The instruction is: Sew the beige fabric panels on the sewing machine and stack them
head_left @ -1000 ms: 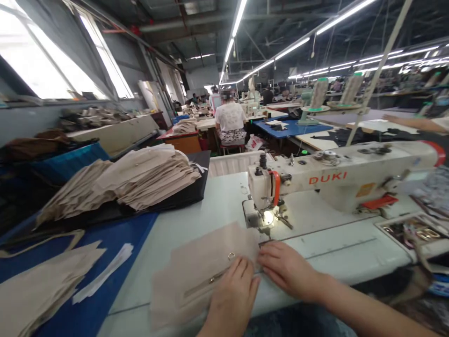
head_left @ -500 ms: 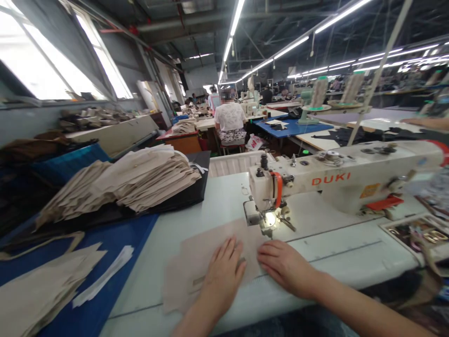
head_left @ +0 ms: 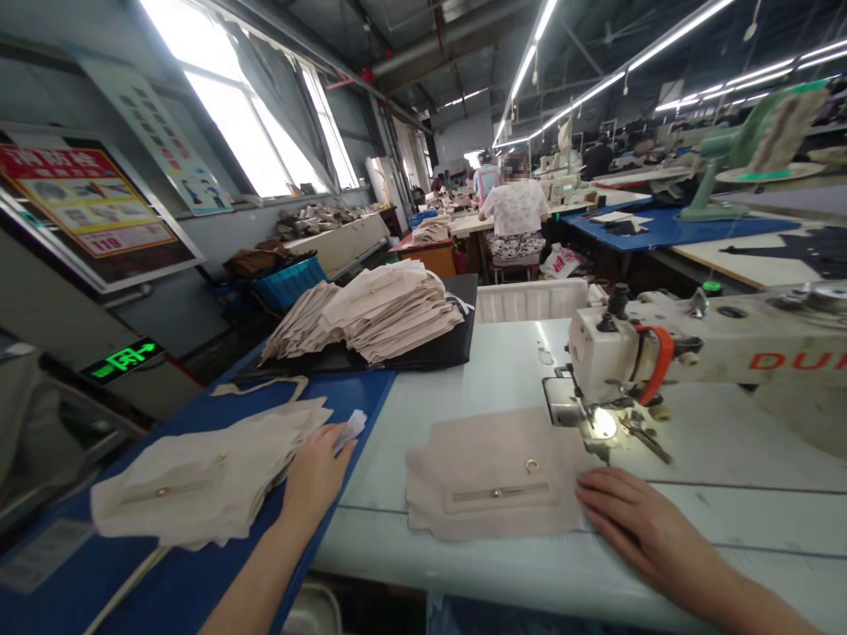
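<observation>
A beige fabric piece [head_left: 493, 472] with a zipper and a small metal ring lies flat on the pale sewing table [head_left: 463, 388], its right edge by the needle of the white sewing machine [head_left: 662, 353]. My right hand [head_left: 635, 520] rests flat on the table at the piece's lower right corner, fingers stretched out. My left hand [head_left: 318, 476] reaches left onto the near stack of beige zippered pieces [head_left: 198, 481] on the blue table, fingers curled at its right edge, beside a white slip [head_left: 349, 429].
A taller pile of beige pieces [head_left: 371, 313] sits on a black tray behind. A blue basket [head_left: 288, 282] stands at the left wall. A person in white [head_left: 516, 216] sits at a far table. Thread cones stand at upper right.
My left hand left the zippered piece and swung left to the stack on the blue table. The view turned left. My right hand stayed at the piece's right edge.
</observation>
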A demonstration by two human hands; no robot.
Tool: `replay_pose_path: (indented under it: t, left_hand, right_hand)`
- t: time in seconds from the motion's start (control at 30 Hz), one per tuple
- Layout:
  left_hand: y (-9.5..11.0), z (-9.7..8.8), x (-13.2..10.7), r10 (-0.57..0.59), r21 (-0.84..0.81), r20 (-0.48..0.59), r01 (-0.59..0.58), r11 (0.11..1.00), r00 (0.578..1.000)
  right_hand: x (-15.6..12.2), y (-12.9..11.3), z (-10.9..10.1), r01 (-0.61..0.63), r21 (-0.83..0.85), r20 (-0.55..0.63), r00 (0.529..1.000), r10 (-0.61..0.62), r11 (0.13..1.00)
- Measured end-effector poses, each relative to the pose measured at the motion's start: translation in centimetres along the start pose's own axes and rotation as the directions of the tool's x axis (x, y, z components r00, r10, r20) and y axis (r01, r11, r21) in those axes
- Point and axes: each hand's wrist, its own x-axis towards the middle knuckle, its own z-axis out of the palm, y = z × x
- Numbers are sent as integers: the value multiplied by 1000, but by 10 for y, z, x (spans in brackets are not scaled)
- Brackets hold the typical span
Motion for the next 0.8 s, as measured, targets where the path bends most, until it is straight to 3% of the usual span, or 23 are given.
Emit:
replay_pose_path:
  t: [0.1,0.43,0.63,0.8]
  left_hand:
    - [-14,1,-8,-31,-20,44,32,999,999]
    - [-8,3,-13,-64,-33,2,64,997,998]
    - [-11,3,-15,-213,-103,-16,211,972,977]
    - [-12,-1,-14,-360,-168,15,357,919,933]
  right_hand:
    - [-1,1,1,12,-15,-17,1000,-13,1000]
    - [-4,2,3,23,-68,-29,999,-25,997]
    - [-2,1,2,27,-71,-33,999,-29,997]
    - [-2,1,1,18,-46,-33,999,-19,999]
